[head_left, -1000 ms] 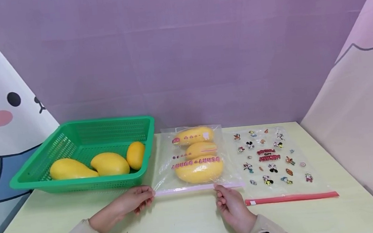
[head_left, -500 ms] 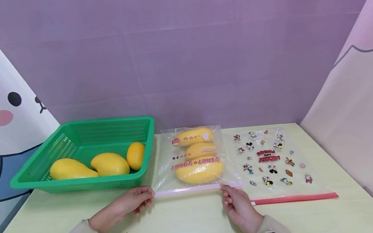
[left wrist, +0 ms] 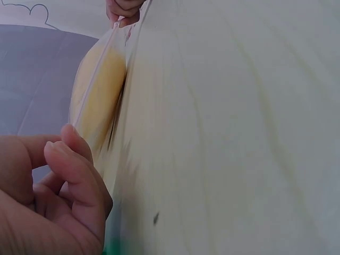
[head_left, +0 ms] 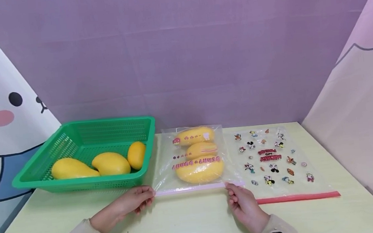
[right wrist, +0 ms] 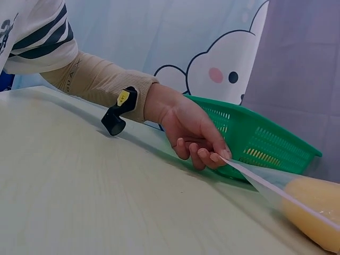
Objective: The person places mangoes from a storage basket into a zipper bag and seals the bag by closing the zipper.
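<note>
A clear zip bag [head_left: 164,170] with a pale pink seal strip lies mid-table, holding three yellow mangoes [head_left: 199,171] in a column. My left hand [head_left: 135,199] pinches the left end of the strip between thumb and finger. Toward the strip's right end, my right hand [head_left: 245,205] pinches it with thumb and forefinger. In the left wrist view the strip [left wrist: 98,71] runs taut from the near fingertips to the other hand. The right wrist view shows the left hand [right wrist: 194,133] gripping the bag's corner beside the basket.
A green plastic basket [head_left: 85,182] with three more mangoes [head_left: 110,164] stands at the left. To the right lies a flat clear bag [head_left: 271,168] printed with cartoon figures, its red zip strip [head_left: 300,197] facing me. A purple cloth backdrop [head_left: 181,57] rises behind the table.
My right hand has slid rightward along the pink strip, pinching it near its right end and now covering the red strip's left tip. The left hand has stayed at the left corner.
</note>
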{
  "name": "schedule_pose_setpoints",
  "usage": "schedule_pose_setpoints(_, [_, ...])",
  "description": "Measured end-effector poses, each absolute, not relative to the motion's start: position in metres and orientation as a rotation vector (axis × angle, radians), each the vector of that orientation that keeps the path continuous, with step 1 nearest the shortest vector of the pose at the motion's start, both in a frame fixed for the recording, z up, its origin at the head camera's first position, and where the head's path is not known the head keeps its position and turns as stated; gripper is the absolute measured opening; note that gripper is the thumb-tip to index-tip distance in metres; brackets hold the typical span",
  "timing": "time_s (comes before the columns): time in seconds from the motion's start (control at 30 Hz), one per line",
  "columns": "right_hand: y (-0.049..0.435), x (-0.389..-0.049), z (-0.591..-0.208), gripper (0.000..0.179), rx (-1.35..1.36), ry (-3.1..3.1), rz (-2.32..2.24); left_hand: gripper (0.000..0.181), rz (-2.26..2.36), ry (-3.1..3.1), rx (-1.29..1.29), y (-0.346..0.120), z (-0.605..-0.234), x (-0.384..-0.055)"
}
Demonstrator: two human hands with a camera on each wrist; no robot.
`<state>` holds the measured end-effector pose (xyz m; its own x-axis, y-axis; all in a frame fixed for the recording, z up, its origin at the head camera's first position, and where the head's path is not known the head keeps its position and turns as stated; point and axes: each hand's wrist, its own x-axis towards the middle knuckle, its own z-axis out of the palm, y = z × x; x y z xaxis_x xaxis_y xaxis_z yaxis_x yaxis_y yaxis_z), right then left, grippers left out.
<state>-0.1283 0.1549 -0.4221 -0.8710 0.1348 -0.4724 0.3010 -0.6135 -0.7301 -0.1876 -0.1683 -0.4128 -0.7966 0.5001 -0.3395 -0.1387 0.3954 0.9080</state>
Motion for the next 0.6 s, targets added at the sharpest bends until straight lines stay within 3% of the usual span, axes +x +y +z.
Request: schedule_pose_setpoints(0.6, [0.1653,-0.1283,-0.4217,0.021,0.773,1.357,-2.638,0.025,1.421,2.08,0.288,-0.168,-0.4142,-0.1893])
